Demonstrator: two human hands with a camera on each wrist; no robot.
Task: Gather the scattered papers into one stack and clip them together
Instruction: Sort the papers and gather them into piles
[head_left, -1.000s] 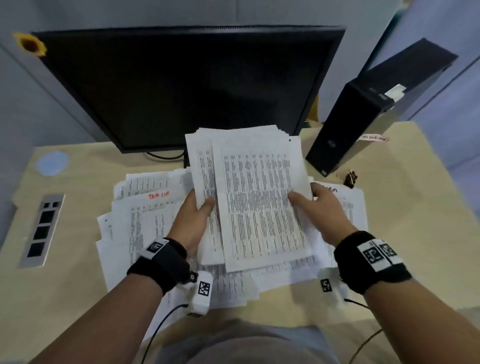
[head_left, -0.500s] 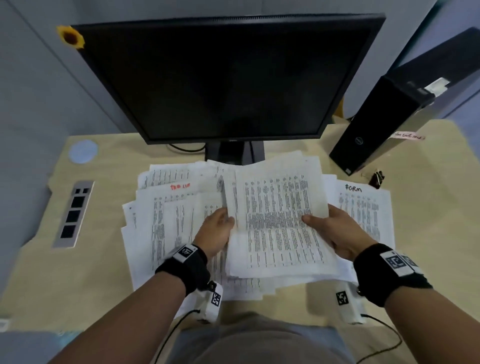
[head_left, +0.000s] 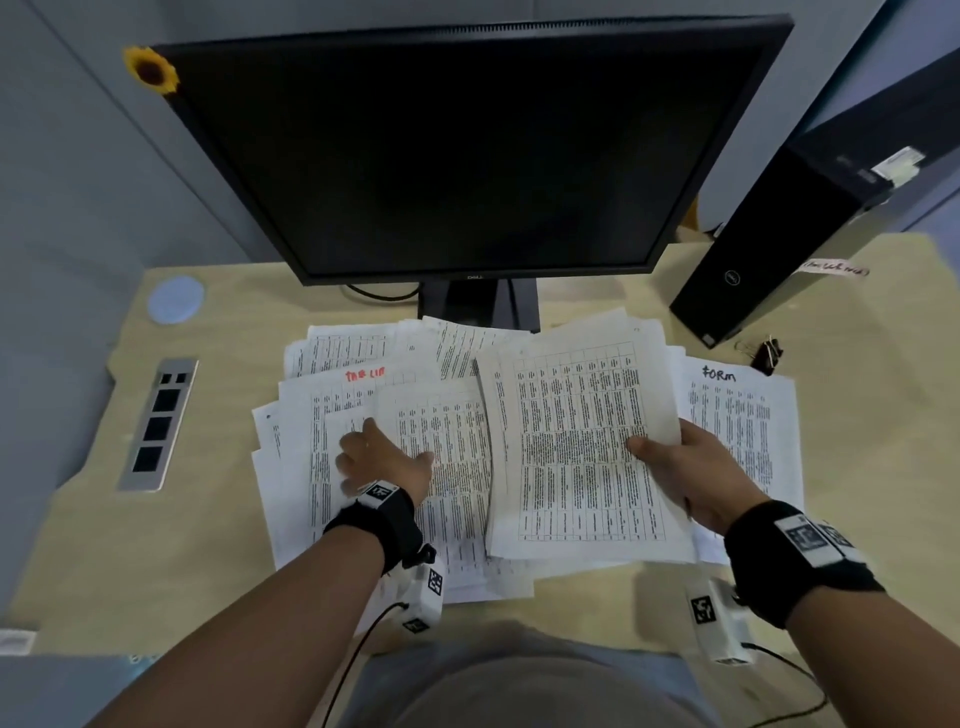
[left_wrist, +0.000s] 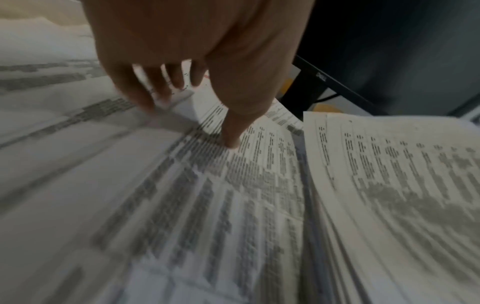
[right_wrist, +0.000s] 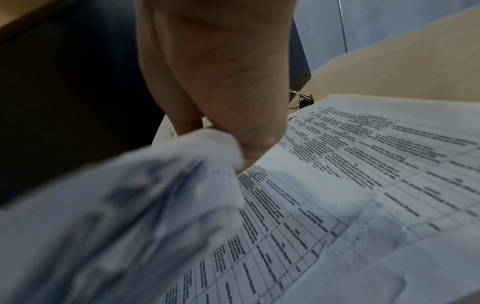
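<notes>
My right hand grips a thick stack of printed table sheets by its right edge, thumb on top, low over the desk. In the right wrist view the fingers pinch that stack above a sheet marked "FORM". My left hand rests with spread fingers on the loose papers left of the stack. In the left wrist view its thumb touches a printed sheet. A black binder clip lies beyond the FORM sheet, near the computer tower.
A dark monitor on its stand rises just behind the papers. A black computer tower stands at the back right. A metal socket panel and a round blue cap sit in the wooden desk at left.
My left hand has let go of the stack and moved left onto the loose sheets. The right hand alone now holds the stack, lowered toward the pile.
</notes>
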